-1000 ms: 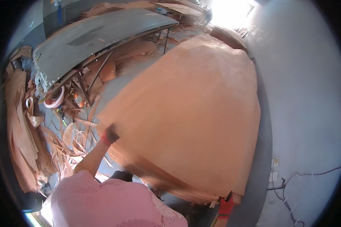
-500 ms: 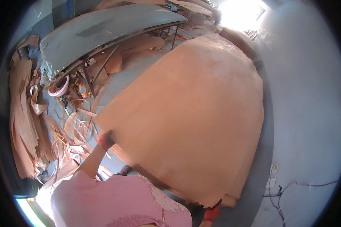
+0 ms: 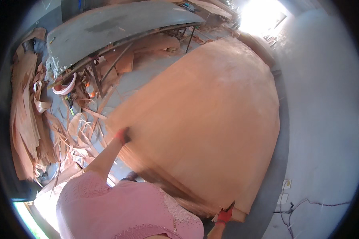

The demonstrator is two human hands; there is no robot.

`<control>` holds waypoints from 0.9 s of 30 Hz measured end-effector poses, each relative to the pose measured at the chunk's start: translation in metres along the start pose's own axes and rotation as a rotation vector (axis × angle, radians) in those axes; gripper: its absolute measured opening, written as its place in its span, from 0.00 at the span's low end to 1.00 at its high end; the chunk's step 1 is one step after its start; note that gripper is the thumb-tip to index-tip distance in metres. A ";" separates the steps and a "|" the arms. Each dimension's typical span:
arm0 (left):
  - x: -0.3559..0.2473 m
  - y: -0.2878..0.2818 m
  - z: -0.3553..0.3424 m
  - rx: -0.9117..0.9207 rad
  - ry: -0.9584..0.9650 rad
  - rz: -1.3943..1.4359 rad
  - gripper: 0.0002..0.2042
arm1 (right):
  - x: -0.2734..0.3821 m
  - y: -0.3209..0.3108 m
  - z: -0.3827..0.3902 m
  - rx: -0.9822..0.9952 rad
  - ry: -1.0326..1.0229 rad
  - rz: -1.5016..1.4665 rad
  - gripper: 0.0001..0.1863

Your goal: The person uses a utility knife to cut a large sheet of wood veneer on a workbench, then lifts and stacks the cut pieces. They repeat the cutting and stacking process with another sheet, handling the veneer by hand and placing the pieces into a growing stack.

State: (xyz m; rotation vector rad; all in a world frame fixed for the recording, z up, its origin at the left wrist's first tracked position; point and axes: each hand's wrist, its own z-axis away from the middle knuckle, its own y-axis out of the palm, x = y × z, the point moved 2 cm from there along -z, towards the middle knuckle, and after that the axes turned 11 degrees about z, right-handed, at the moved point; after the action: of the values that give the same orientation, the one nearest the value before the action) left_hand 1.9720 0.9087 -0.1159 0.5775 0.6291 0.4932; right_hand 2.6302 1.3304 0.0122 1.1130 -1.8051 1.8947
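Observation:
A very large, thin brown wood veneer sheet [image 3: 203,119] spreads out in front of me, square at my end and rounded at the far end. My left hand [image 3: 123,135], in a red glove with dark fingers, rests on top near the sheet's left corner. Its fingers point down and are too blurred to read. My right hand [image 3: 225,214], gloved the same way, lies over the sheet's near right corner with its dark fingers stretched forward. Along the near edge the sheet is smeared by motion, and layers show beneath it.
A long grey-topped table [image 3: 123,32] on metal legs stands at the far left. Veneer strips [image 3: 81,127] litter the floor beside tall stacked offcuts [image 3: 26,119]. A pink-white ring-shaped roll [image 3: 64,85] and an orange bottle [image 3: 90,90] sit nearby. A pale wall [image 3: 319,119] runs along the right.
My left hand has moved forward and right, farther over the sheet. My right hand has come up from the near edge onto the corner. The view has shifted slightly.

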 end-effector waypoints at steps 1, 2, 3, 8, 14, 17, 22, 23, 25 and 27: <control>0.001 0.009 0.001 -0.014 0.058 -0.115 0.18 | 0.000 -0.002 -0.002 -0.015 0.045 0.063 0.41; 0.001 0.020 0.001 -0.027 0.116 -0.230 0.18 | 0.001 -0.006 -0.003 -0.028 0.045 0.117 0.41; -0.001 0.029 0.005 -0.098 0.145 -0.314 0.18 | 0.004 -0.008 -0.003 -0.035 0.048 0.168 0.41; 0.008 0.042 0.006 -0.117 0.007 -0.145 0.17 | 0.000 -0.018 -0.018 -0.013 0.037 0.197 0.39; 0.009 0.040 0.016 -0.104 0.070 -0.059 0.17 | -0.016 -0.015 -0.027 -0.026 0.035 0.221 0.40; 0.005 0.048 0.030 -0.141 0.061 -0.063 0.16 | -0.011 -0.006 -0.020 -0.132 -0.117 0.271 0.45; -0.002 0.044 0.031 -0.138 0.074 0.032 0.15 | 0.000 -0.007 -0.021 -0.023 -0.015 0.333 0.41; -0.002 0.042 0.031 -0.141 0.078 0.035 0.15 | 0.002 -0.007 -0.020 0.030 0.056 0.325 0.39; 0.003 0.038 0.025 -0.121 0.111 0.028 0.14 | 0.007 -0.005 -0.020 -0.041 -0.057 0.276 0.38; 0.006 0.032 0.015 -0.118 0.133 0.020 0.14 | 0.005 -0.005 -0.023 -0.071 -0.125 0.256 0.38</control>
State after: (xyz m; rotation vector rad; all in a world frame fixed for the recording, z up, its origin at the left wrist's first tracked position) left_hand 1.9782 0.9304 -0.0878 0.4425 0.7161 0.5872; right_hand 2.6229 1.3513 0.0208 1.0391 -2.1571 1.9162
